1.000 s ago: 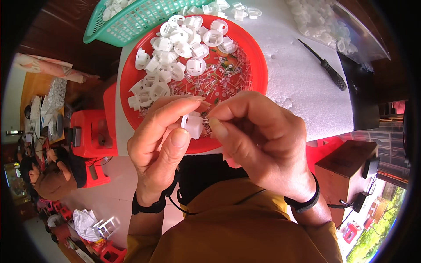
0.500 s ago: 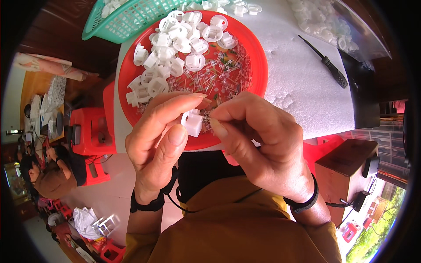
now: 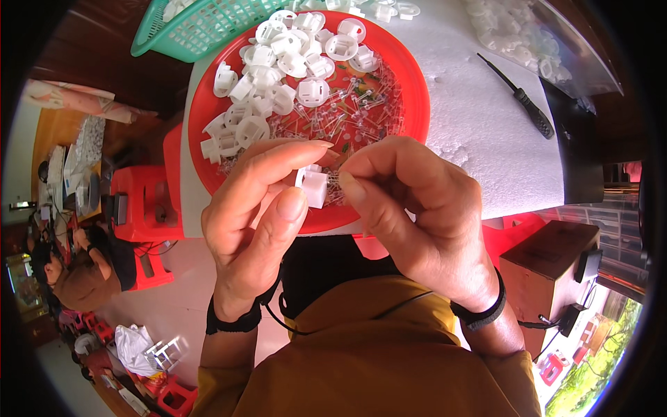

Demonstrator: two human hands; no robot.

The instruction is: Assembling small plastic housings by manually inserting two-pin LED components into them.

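My left hand [image 3: 244,226] is closed on a white plastic housing [image 3: 315,189], a small block with a round flange, held between thumb and fingers above the near side of a red round tray [image 3: 415,104]. Close to it, my right hand [image 3: 427,219] pinches thin metal leads [image 3: 334,179] between thumb and forefinger. They look like those of a small LED, and they reach to the housing's right side; whether they enter it I cannot tell. White housings [image 3: 260,76] are heaped at the tray's left and back. Loose clear LEDs [image 3: 347,111] with long leads cover the rest.
A green plastic basket [image 3: 208,31] stands behind the tray at the left. A black-handled screwdriver [image 3: 531,111] lies right on the white foam tabletop [image 3: 479,160]. Beyond it sits a clear bag [image 3: 514,35] of white parts. Red stools [image 3: 142,201] and a seated person are at the left.
Both hands have shifted slightly right and away from me, with the housing between them. More of the metal leads shows between the housing and my right fingertips.
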